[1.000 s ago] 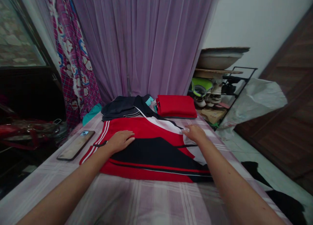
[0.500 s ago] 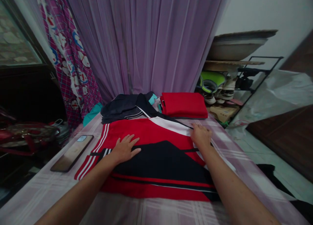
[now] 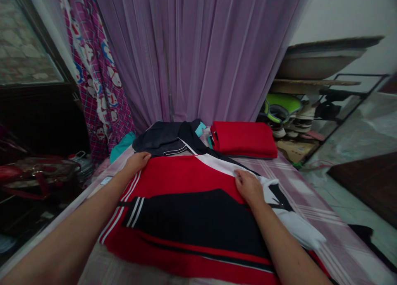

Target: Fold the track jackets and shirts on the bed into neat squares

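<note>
The left hand point(image 3: 138, 161) pinches the far striped corner of a red, black and white track jacket point(image 3: 192, 216); the right hand point(image 3: 249, 188) is closed on its red-and-white panel. The jacket lies spread between and below the 2 grips. Beyond the left grip sits dark folded clothing point(image 3: 155, 137); beyond the right, a folded red garment point(image 3: 245, 139).

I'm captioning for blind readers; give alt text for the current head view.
The left hand and right hand touch red, black and white clothing spread on plaid cloth. Behind are dark clothing, folded red fabric and a purple curtain.
</note>
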Action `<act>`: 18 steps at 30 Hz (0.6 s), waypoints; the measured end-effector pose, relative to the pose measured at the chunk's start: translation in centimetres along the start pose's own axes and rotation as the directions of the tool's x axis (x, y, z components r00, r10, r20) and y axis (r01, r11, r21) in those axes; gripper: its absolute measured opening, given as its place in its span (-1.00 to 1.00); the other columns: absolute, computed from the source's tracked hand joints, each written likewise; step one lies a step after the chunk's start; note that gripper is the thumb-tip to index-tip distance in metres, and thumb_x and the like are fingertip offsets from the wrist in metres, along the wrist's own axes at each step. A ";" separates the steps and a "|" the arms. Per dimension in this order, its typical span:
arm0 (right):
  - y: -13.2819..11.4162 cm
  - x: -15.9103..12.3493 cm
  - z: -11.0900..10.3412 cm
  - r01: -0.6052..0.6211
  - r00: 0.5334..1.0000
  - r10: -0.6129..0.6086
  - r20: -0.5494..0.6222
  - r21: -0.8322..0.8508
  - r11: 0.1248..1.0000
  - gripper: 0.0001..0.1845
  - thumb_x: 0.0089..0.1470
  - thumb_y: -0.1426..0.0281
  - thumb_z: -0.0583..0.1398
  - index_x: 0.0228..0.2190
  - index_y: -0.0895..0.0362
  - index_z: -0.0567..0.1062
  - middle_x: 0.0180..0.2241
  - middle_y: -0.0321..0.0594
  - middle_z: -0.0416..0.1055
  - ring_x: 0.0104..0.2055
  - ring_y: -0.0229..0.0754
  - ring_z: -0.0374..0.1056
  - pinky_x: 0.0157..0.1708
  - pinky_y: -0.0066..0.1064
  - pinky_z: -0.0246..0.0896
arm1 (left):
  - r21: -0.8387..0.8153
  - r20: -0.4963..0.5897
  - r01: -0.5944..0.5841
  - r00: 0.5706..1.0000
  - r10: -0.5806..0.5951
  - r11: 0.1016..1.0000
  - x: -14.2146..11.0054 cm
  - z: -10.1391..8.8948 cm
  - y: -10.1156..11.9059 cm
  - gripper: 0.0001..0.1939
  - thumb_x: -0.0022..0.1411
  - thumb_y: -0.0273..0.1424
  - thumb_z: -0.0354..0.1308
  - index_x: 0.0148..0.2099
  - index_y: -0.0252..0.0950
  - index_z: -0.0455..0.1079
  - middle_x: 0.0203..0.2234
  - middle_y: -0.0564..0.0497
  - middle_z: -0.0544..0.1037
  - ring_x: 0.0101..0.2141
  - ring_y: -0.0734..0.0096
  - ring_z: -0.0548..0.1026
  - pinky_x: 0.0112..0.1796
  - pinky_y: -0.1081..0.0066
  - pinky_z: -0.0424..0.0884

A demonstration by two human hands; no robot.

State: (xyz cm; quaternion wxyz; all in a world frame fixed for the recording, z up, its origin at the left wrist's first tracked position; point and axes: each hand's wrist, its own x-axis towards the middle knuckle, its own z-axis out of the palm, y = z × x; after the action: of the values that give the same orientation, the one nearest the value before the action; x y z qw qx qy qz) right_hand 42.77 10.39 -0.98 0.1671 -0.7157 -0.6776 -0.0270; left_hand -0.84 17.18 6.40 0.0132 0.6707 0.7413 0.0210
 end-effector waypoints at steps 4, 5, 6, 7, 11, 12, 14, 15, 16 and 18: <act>0.0 0.0 0.5 0.001 0.999 -0.002 -0.035 -0.026 1.000 -0.57 0.22 0.42 0.05 0.08 0.17 0.46 -0.01 -0.06 0.47 0.02 -0.09 0.37 0.05 -0.32 0.17 | -0.005 0.089 -0.006 0.996 0.006 1.000 1.3 0.9 0.3 -0.44 0.34 -0.04 -0.19 0.00 -0.15 0.55 -0.08 -0.07 0.64 -0.08 0.19 0.57 -0.14 0.38 0.42; 0.0 0.0 0.6 0.002 0.999 -0.003 -0.046 -0.026 1.000 -0.56 0.22 0.42 0.05 0.09 0.16 0.45 -0.02 -0.05 0.47 0.00 -0.09 0.37 0.04 -0.32 0.18 | -0.010 0.112 -0.012 0.994 0.013 1.000 1.5 1.0 0.5 -0.44 0.31 0.01 -0.17 -0.04 -0.13 0.57 -0.11 -0.06 0.65 -0.11 0.20 0.58 -0.18 0.40 0.42; 0.0 0.0 0.6 0.003 0.999 -0.004 -0.054 -0.023 1.000 -0.56 0.21 0.42 0.05 0.09 0.16 0.45 -0.03 -0.05 0.47 -0.01 -0.08 0.37 0.03 -0.31 0.18 | -0.011 0.137 -0.023 0.990 0.024 1.000 1.6 1.0 0.6 -0.45 0.28 0.04 -0.13 -0.06 -0.11 0.57 -0.14 -0.04 0.66 -0.13 0.21 0.59 -0.20 0.41 0.42; 0.1 0.0 0.7 0.005 0.998 -0.007 -0.058 -0.018 1.000 -0.56 0.21 0.42 0.06 0.08 0.15 0.46 -0.04 -0.05 0.47 -0.02 -0.08 0.37 0.03 -0.30 0.18 | -0.006 0.162 -0.043 0.986 0.043 0.999 1.7 0.9 0.7 -0.46 0.25 0.06 -0.09 -0.06 -0.10 0.57 -0.16 -0.03 0.66 -0.14 0.22 0.59 -0.22 0.43 0.41; 0.2 0.1 0.7 0.006 0.999 -0.006 -0.049 0.005 1.000 -0.57 0.20 0.42 0.06 0.07 0.17 0.47 -0.04 -0.03 0.47 -0.02 -0.05 0.36 0.03 -0.26 0.19 | 0.035 0.241 -0.148 0.961 0.136 0.988 1.5 0.7 0.8 -0.50 0.16 0.03 0.06 -0.01 -0.11 0.53 -0.18 -0.03 0.66 -0.15 0.21 0.58 -0.22 0.41 0.41; 0.3 0.1 0.7 0.004 0.999 -0.004 -0.045 0.007 1.000 -0.57 0.20 0.41 0.06 0.07 0.17 0.48 -0.03 -0.03 0.47 -0.02 -0.04 0.36 0.04 -0.25 0.20 | 0.046 0.244 -0.175 0.957 0.159 0.983 1.3 0.6 0.8 -0.51 0.16 0.02 0.07 -0.01 -0.11 0.53 -0.16 -0.03 0.65 -0.14 0.21 0.57 -0.20 0.40 0.41; 0.3 0.2 0.8 -0.001 0.999 0.002 -0.048 0.011 1.000 -0.57 0.19 0.41 0.07 0.06 0.16 0.49 -0.03 -0.03 0.47 -0.02 -0.04 0.36 0.03 -0.25 0.20 | 0.080 0.233 -0.222 0.952 0.198 0.972 0.7 0.6 0.9 -0.52 0.17 0.00 0.07 0.02 -0.12 0.50 -0.10 -0.06 0.62 -0.10 0.20 0.56 -0.16 0.38 0.41; 0.4 0.2 0.8 -0.004 0.999 0.005 -0.052 0.014 1.000 -0.58 0.18 0.41 0.08 0.05 0.14 0.49 -0.04 -0.05 0.47 -0.02 -0.05 0.36 0.03 -0.26 0.20 | 0.105 0.222 -0.238 0.952 0.211 0.965 0.3 0.6 1.0 -0.52 0.18 -0.01 0.06 0.03 -0.13 0.48 -0.08 -0.08 0.61 -0.08 0.18 0.55 -0.14 0.37 0.41; 0.4 0.2 0.9 -0.006 0.998 0.007 -0.058 0.019 1.000 -0.58 0.18 0.41 0.08 0.04 0.13 0.50 -0.05 -0.06 0.48 -0.03 -0.05 0.36 0.03 -0.26 0.20 | 0.133 0.210 -0.248 0.953 0.217 0.960 -0.1 0.6 1.2 -0.52 0.20 -0.02 0.05 0.05 -0.13 0.46 -0.06 -0.10 0.60 -0.07 0.17 0.54 -0.14 0.35 0.41; 0.5 0.1 1.0 -0.008 0.998 0.010 -0.067 0.024 1.000 -0.58 0.16 0.42 0.09 0.04 0.11 0.50 -0.06 -0.08 0.48 -0.03 -0.06 0.36 0.03 -0.27 0.20 | 0.187 0.175 -0.251 0.960 0.219 0.950 -1.0 0.4 1.6 -0.56 0.26 -0.06 -0.01 0.04 -0.14 0.45 -0.09 -0.13 0.60 -0.09 0.12 0.55 -0.15 0.29 0.42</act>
State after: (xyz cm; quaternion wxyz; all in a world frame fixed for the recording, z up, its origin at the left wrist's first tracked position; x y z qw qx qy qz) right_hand 43.04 10.79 -1.96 0.1984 -0.7153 -0.6687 -0.0425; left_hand 0.83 16.30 6.07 -0.0029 0.7518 0.6508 -0.1060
